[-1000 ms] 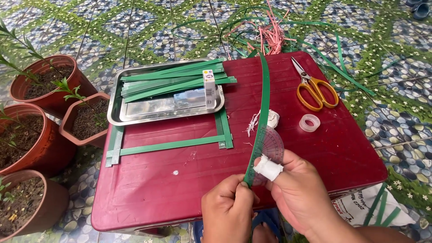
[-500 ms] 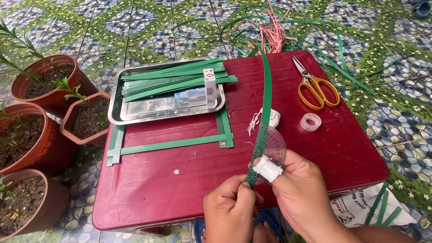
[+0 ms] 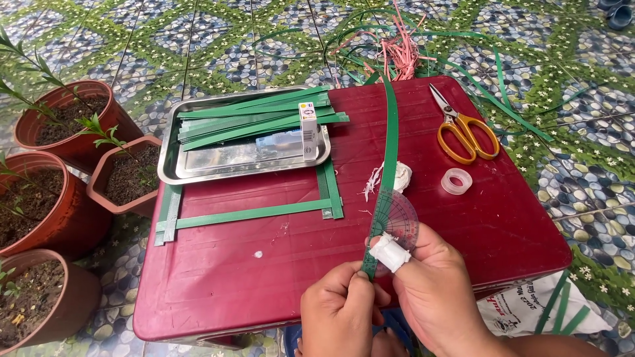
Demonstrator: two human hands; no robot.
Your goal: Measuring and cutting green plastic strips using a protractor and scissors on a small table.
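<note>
**Strip held flat against the protractor**

The long green plastic strip [image 3: 390, 142] is pinched near the desk's front edge by the left hand [image 3: 340, 311]. It should be kept taut against the clear semicircular protractor [image 3: 397, 218], gripped by the bandaged right hand [image 3: 433, 291].

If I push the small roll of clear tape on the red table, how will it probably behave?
The roll of clear tape lies flat on its side on the red table, so a push would probably make it slide, not roll. It looks thin and nearly used up, so likely very light. Set on edge, it might roll toward the near table edge.
</note>
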